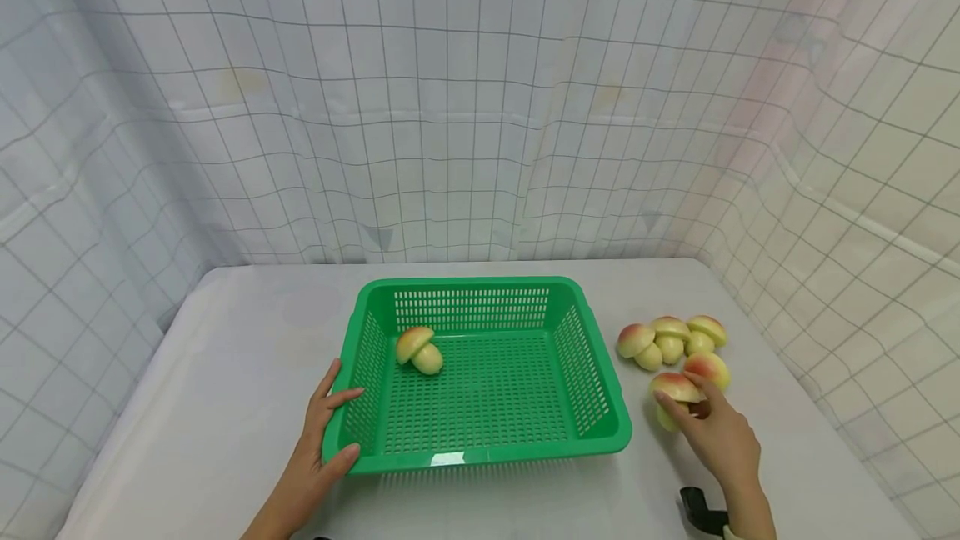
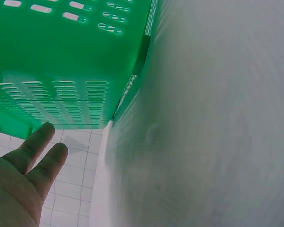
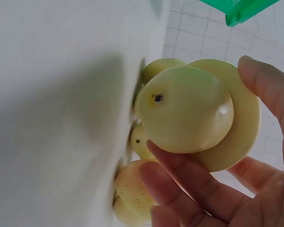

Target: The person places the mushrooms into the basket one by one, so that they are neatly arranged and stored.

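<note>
In the head view my right hand (image 1: 718, 432) holds a toy mushroom (image 1: 677, 388) with a red-yellow cap and pale stem, thumb and fingers at its cap. The right wrist view shows the stem end of this mushroom (image 3: 187, 111) close up, with a dark spot on it. My left hand (image 1: 309, 457) rests at the left rim of a green plastic basket (image 1: 525, 450), thumb and index finger over the rim. Two of its other fingers (image 2: 51, 165) reach out straight beside the basket's outer wall. Inside the basket, at the back left, lies another toy mushroom (image 1: 420, 350).
Several more toy mushrooms (image 1: 670, 338) lie grouped on the white table (image 1: 225, 373), right of the basket. A black angled piece (image 1: 701, 513) sits by my right wrist. White grid-patterned curtains (image 1: 465, 123) enclose the table at the back and sides.
</note>
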### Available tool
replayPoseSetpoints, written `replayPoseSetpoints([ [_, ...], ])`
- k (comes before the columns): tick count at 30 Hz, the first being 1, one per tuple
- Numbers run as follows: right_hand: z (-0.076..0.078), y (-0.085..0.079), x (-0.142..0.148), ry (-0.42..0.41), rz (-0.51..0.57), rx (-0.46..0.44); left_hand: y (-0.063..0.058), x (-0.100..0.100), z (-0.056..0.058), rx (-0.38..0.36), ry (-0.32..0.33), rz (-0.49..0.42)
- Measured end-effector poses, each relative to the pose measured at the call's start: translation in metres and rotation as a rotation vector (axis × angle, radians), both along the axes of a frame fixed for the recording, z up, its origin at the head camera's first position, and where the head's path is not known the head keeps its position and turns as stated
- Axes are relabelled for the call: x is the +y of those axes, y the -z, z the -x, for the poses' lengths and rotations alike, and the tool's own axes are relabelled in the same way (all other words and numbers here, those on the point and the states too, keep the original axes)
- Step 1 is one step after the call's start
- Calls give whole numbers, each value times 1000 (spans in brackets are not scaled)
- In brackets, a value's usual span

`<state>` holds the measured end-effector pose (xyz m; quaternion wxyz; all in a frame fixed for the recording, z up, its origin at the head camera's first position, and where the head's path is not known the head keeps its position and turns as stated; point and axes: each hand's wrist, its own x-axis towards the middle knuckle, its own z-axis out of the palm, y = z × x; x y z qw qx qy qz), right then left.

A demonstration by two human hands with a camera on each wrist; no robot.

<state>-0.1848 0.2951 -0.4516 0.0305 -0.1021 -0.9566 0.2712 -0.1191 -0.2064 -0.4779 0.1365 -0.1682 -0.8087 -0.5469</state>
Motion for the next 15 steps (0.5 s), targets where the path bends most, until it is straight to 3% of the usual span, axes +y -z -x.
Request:
replayPoseSetpoints([
  [15,-6,-25,-22,-1,-41,314,0,-1,1,-3,13,1],
])
